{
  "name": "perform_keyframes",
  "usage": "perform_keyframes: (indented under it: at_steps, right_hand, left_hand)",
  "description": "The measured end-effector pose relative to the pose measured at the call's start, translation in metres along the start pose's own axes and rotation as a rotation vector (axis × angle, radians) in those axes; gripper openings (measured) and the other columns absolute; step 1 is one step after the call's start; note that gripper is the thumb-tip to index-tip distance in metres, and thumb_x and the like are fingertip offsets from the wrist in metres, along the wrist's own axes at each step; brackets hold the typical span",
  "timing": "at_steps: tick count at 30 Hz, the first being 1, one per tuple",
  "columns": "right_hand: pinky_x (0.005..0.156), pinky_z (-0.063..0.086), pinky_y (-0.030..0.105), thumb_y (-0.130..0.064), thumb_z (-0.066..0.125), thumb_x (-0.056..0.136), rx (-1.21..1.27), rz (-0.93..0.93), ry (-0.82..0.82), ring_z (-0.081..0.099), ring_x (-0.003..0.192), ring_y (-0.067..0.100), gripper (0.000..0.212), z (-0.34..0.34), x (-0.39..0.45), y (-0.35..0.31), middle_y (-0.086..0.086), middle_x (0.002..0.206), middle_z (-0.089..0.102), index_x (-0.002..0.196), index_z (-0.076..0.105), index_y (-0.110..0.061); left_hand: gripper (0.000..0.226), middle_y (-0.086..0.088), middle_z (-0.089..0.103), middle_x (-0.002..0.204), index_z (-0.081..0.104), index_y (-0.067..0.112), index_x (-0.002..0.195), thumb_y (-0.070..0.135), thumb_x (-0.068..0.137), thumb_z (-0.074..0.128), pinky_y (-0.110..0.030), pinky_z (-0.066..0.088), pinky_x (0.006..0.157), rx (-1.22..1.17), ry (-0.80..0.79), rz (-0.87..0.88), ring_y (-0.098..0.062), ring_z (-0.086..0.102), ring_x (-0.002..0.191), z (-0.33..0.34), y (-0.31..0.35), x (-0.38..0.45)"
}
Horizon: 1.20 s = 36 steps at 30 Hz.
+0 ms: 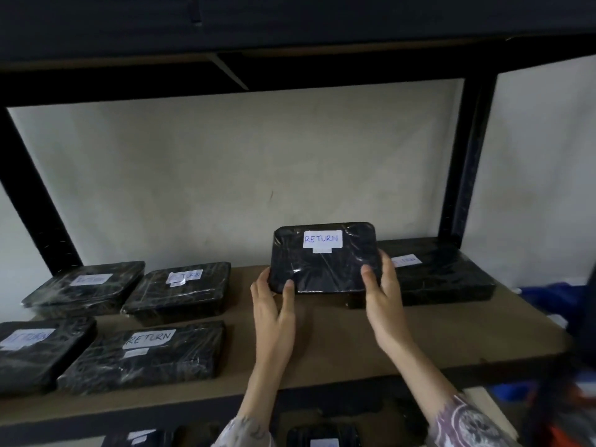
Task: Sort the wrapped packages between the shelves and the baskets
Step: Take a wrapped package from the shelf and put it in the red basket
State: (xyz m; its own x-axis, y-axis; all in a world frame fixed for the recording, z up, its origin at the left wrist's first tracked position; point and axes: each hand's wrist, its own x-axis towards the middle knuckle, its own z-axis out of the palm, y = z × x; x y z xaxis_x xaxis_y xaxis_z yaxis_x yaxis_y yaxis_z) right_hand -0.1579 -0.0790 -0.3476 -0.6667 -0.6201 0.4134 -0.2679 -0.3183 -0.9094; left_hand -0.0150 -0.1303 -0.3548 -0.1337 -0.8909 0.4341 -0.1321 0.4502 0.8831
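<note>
progress: five RETURN-labelled packages already on the shelf [322, 337] | now: both hands, left hand [274, 304] and right hand [383, 298], grip another RETURN package [325, 258], tilted above the shelf | left: more below, baskets unseen

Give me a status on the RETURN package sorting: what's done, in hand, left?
Done: four RETURN-labelled packages lie on the shelf at left, one more at right. In hand: the left hand and right hand hold a RETURN package tilted above the shelf. Left: packages on the lower shelf; no baskets in view.
</note>
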Motion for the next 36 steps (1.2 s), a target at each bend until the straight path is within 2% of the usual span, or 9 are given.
perform_keyframes:
  at_steps: [4,7,9,12,17,22,26,33,36]
  right_hand:
    - [0.097,0.038,0.011,-0.019,0.046,0.097,0.059,0.025,0.117,0.051,0.115,0.005,0.036,-0.06,-0.028,-0.004,-0.021,0.111,0.055,0.133,0.044,-0.021]
    - [0.102,0.042,0.035,-0.053,0.061,0.079,0.117,0.063,0.18,0.058,0.115,0.014,0.047,-0.113,-0.061,-0.002,-0.008,0.117,0.065,0.121,0.057,-0.03]
    - [0.089,0.05,0.025,-0.059,0.069,0.064,0.175,0.115,0.211,0.064,0.105,0.008,0.051,-0.148,-0.085,-0.005,-0.01,0.108,0.071,0.108,0.064,-0.033]
    - [0.065,0.053,0.011,-0.026,0.062,0.074,0.285,0.145,0.298,0.069,0.08,-0.003,0.017,-0.202,-0.12,-0.014,-0.014,0.085,0.075,0.085,0.075,-0.03]
    - [0.063,0.054,0.012,0.001,0.038,0.093,0.273,0.25,0.39,0.069,0.078,-0.001,0.031,-0.291,-0.162,-0.024,-0.009,0.085,0.075,0.098,0.064,-0.016]
    - [0.068,0.055,0.012,-0.003,0.04,0.094,0.216,0.316,0.49,0.069,0.08,0.0,0.028,-0.38,-0.182,-0.015,-0.012,0.091,0.073,0.107,0.062,-0.015]
    - [0.064,0.055,0.013,-0.028,0.065,0.076,0.114,0.371,0.465,0.069,0.082,0.002,0.023,-0.442,-0.18,0.0,-0.009,0.091,0.074,0.099,0.065,-0.024]
    - [0.091,0.049,0.035,-0.008,0.049,0.094,-0.12,0.566,0.419,0.06,0.104,0.025,0.024,-0.52,-0.153,0.057,0.01,0.111,0.063,0.115,0.061,-0.012]
    - [0.105,0.041,0.044,-0.011,0.048,0.095,-0.327,0.623,0.28,0.055,0.117,0.027,0.031,-0.538,-0.143,0.078,0.011,0.122,0.06,0.124,0.056,-0.009]
  left_hand:
    - [0.04,0.007,0.047,0.121,0.043,0.017,0.13,0.031,0.094,0.042,0.001,0.034,0.083,0.054,-0.094,0.131,0.002,0.047,0.107,0.005,0.011,-0.038]
    - [0.039,0.006,0.05,0.119,0.047,0.015,0.128,0.036,0.095,0.038,0.006,0.029,0.083,0.1,-0.157,0.203,0.014,0.045,0.101,0.012,0.016,-0.073]
    - [0.041,0.009,0.048,0.119,0.046,0.018,0.129,0.039,0.096,0.036,0.007,0.028,0.083,0.118,-0.223,0.219,0.02,0.041,0.102,0.021,0.02,-0.098]
    - [0.046,0.016,0.043,0.124,0.039,0.027,0.134,0.045,0.092,0.033,0.003,0.028,0.085,0.122,-0.347,0.193,0.014,0.038,0.108,0.04,0.026,-0.137]
    - [0.039,0.027,0.041,0.116,0.039,0.032,0.128,0.042,0.091,0.034,0.006,0.026,0.085,0.077,-0.506,0.218,0.022,0.037,0.106,0.088,0.037,-0.187]
    - [0.031,0.028,0.043,0.116,0.041,0.037,0.122,0.042,0.093,0.035,-0.008,0.035,0.092,0.045,-0.64,0.2,0.019,0.039,0.111,0.151,0.044,-0.235]
    - [0.028,0.028,0.043,0.11,0.045,0.029,0.123,0.032,0.096,0.039,0.005,0.027,0.086,0.064,-0.689,0.208,0.024,0.038,0.105,0.206,0.043,-0.278]
    - [0.038,0.011,0.039,0.123,0.038,0.025,0.13,0.039,0.095,0.034,-0.028,0.045,0.094,0.17,-0.731,0.039,-0.01,0.048,0.116,0.29,0.017,-0.329]
    - [0.047,-0.002,0.025,0.14,0.025,0.017,0.139,0.031,0.096,0.038,-0.027,0.041,0.098,0.251,-0.733,-0.034,-0.021,0.039,0.128,0.312,0.009,-0.344]
